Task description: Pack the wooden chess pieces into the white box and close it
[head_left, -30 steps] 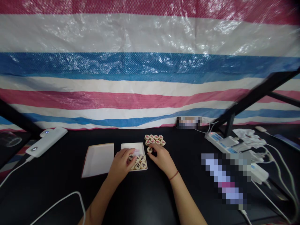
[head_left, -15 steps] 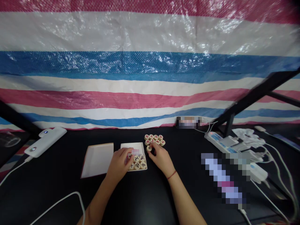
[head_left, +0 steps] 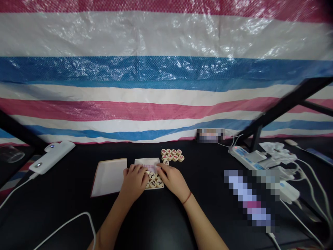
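Observation:
A shallow white box [head_left: 140, 161] holds several round xiangqi pieces [head_left: 152, 183] marked with black characters, and a printed sheet [head_left: 151, 167] lies at its far side. Over the box's left part is my left hand [head_left: 134, 182], its fingers curved and apart, partly covering the pieces. My right hand [head_left: 173, 178] reaches over the box's right rim, thumb and forefinger slightly apart above the pieces, with no piece visible in it. Just beyond it, red-marked xiangqi pieces [head_left: 170, 157] stand in two rows on the black table, with one dark-marked piece [head_left: 165, 162] in front at the left.
The box lid [head_left: 110, 177] lies inside up, left of the box. A white power bank [head_left: 52, 158] with a cable is farther left. At the right are a power strip [head_left: 243, 156], plugs, tangled cables and a blurred-out device [head_left: 249, 198]. A striped tarp [head_left: 156, 111] hangs behind.
My right hand has let go of the dark-marked piece in front of the red rows and moved left to the box. My left hand has shifted slightly over the box.

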{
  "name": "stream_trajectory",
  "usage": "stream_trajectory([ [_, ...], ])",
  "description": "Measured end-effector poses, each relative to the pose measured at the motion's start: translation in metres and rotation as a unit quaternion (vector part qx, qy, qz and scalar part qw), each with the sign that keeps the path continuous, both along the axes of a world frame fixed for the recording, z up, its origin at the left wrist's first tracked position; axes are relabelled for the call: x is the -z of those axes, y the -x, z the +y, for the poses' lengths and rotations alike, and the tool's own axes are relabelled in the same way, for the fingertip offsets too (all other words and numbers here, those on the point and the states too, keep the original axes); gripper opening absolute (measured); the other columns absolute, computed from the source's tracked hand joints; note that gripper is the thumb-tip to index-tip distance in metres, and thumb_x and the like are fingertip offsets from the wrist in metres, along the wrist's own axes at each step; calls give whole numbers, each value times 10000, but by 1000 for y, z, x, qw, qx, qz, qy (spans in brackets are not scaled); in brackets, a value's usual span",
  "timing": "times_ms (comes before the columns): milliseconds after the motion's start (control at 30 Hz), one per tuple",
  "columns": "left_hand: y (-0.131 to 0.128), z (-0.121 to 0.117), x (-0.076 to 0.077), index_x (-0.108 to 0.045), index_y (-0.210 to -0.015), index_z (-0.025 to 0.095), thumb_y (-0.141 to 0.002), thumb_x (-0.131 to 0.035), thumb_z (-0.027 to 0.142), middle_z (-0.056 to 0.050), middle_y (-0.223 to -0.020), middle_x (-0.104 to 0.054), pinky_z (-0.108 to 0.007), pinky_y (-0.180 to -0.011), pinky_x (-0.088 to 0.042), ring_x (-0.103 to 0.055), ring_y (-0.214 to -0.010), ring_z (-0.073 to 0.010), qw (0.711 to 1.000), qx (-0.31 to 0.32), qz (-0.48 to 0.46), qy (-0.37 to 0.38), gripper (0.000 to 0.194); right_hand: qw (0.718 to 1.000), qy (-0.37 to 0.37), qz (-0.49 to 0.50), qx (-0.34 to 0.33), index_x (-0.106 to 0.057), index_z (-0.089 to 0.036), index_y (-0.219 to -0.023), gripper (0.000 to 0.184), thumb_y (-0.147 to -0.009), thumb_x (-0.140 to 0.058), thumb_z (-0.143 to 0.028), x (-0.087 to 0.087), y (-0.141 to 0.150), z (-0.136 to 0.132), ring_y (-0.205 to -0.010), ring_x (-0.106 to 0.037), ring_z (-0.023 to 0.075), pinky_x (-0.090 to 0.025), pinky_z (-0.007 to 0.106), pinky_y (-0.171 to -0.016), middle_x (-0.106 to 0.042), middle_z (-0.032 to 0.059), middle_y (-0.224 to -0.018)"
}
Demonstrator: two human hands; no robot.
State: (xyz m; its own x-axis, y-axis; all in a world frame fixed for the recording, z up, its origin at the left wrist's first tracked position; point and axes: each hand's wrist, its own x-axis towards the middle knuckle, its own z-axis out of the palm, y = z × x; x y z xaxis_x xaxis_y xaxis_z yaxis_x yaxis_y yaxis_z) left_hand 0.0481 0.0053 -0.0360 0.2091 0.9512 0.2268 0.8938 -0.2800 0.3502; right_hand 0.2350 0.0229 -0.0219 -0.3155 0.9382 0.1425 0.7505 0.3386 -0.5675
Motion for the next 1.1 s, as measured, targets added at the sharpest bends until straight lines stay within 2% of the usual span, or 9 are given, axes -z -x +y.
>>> stream_trajectory([
  [267,5,-1,-6,-627,-845,233,-905,-456,252,-22,-852,-703,-403,-829,-314,-567,-924,-240,998,18,-32,42,182,1000,4,-8,2,-655,-229,-944,245,-972,-430,-321,3,3,0,-799,-682,173,-441,225,-693,-723,35,-874],
  [467,7,-3,-7,-673,-951,249,-861,-495,228,-47,-1059,-678,-415,-827,-323,-525,-993,-262,999,-5,17,28,200,999,26,-37,14,-636,-199,-888,305,-995,-367,-296,3,7,0,-760,-670,170,-395,227,-665,-703,35,-819],
  [633,8,-5,-16,-671,-867,239,-871,-470,224,-35,-1027,-673,-410,-838,-315,-520,-989,-240,998,3,19,59,202,998,34,-43,25,-625,-191,-875,329,-1004,-340,-294,3,9,-1,-752,-665,163,-371,227,-649,-695,37,-810],
  [800,11,-3,-19,-635,-892,231,-861,-459,228,-25,-898,-701,-438,-883,-303,-530,-986,-245,996,11,-22,84,178,998,38,-39,24,-621,-192,-881,332,-1005,-334,-304,4,8,-1,-751,-666,174,-386,231,-651,-690,41,-802],
  [933,12,0,-18,-631,-890,234,-862,-493,281,-23,-913,-714,-458,-914,-314,-556,-964,-242,996,-3,-71,57,149,999,9,-15,31,-594,-183,-1074,259,-984,-385,-305,2,6,-2,-789,-654,192,-433,253,-695,-683,56,-843],
  [1000,10,0,-17,-633,-945,234,-873,-497,321,-31,-962,-713,-452,-921,-345,-577,-952,-233,992,-10,-121,36,177,999,-34,20,3,-556,-174,-1173,277,-944,-475,-307,0,7,-4,-857,-636,204,-460,282,-762,-674,75,-928],
  [1100,5,0,-16,-633,-999,231,-876,-500,361,-37,-957,-704,-410,-887,-428,-610,-910,-214,976,6,-213,42,224,991,-85,70,-72,-571,-188,-1156,299,-878,-592,-293,-1,14,-9,-905,-612,211,-480,313,-817,-660,76,-980],
])
